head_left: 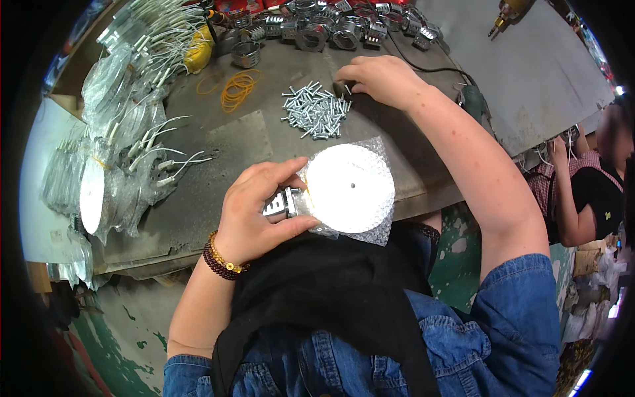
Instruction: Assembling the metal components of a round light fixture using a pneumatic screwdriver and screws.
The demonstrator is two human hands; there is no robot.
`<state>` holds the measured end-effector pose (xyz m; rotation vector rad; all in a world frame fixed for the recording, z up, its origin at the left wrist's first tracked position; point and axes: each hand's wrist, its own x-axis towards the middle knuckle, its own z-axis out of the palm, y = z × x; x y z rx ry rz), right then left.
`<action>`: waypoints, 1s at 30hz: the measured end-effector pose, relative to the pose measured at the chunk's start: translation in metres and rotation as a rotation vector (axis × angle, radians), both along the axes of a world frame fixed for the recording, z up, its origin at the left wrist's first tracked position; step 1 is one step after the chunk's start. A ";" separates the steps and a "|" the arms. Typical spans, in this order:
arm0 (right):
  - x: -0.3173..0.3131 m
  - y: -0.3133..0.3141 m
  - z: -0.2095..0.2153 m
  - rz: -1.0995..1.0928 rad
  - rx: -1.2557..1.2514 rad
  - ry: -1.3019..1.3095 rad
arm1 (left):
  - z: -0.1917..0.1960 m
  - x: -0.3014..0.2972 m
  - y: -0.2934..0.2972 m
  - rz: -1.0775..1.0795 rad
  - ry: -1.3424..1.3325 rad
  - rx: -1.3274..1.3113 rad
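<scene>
My left hand [250, 208] grips a shiny slotted metal cylinder [276, 206] at the table's front edge. Against it sits a round white disc [350, 198] with a small dark hole in its middle, wrapped in clear bubble wrap [381, 235]. The thumb and fingers come round the wrap's left side. My right hand [387, 81] reaches to the right of a heap of small silver screws [314, 111]. A single screw [347, 89] shows at its bent fingertips, which look closed on it.
Many slotted metal cylinders [347, 32] line the back. Orange rubber bands [239, 89] lie left of the screws. Plastic-bagged parts with white wires [112, 172] crowd the left. A power screwdriver [506, 16] hangs at upper right. Another person [592, 192] works at far right.
</scene>
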<state>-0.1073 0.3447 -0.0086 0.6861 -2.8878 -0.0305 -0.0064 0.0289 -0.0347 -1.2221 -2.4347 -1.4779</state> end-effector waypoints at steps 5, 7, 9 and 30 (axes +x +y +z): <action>-0.005 0.022 -0.013 0.028 0.044 0.000 | 0.017 -0.003 0.001 -0.082 0.046 -0.106; 0.007 0.012 -0.006 -0.004 0.028 0.065 | 0.030 -0.008 -0.003 -0.158 0.048 -0.145; 0.043 -0.023 0.020 -0.183 -0.468 -0.191 | 0.032 -0.011 -0.010 -0.205 0.046 -0.187; 0.164 -0.125 -0.028 0.089 -0.890 0.119 | 0.008 0.000 0.000 -0.051 -0.037 -0.051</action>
